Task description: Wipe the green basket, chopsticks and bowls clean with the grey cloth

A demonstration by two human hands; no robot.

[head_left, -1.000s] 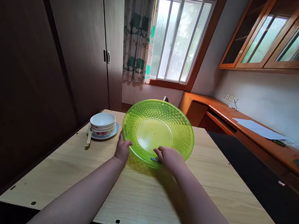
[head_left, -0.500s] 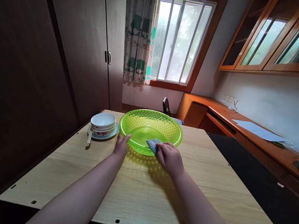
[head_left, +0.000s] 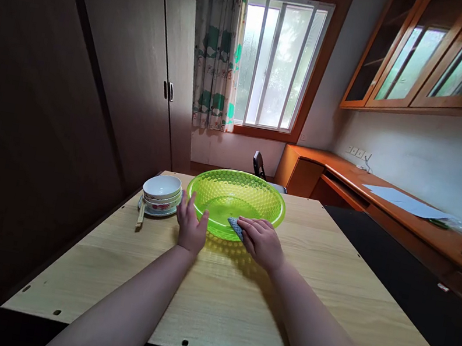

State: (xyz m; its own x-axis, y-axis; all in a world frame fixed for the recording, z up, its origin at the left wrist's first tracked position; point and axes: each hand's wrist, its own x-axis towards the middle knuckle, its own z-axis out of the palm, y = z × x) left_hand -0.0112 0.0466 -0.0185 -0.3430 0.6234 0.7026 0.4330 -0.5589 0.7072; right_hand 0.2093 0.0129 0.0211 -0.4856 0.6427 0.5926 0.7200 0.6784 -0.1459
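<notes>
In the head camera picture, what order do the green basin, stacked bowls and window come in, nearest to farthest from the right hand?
1. Green basin: right beside the right hand, ahead and to its left.
2. Stacked bowls: farther off, left of the basin.
3. Window: farthest, well beyond the basin.

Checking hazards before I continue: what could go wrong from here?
The left hand, spread open near the stacked round, white, ceramic-looking bowls, could knock them. With that hand not gripping the round, translucent green plastic basin, the basin might slide if the right hand presses the blue-grey patterned cloth against its near side.
</notes>
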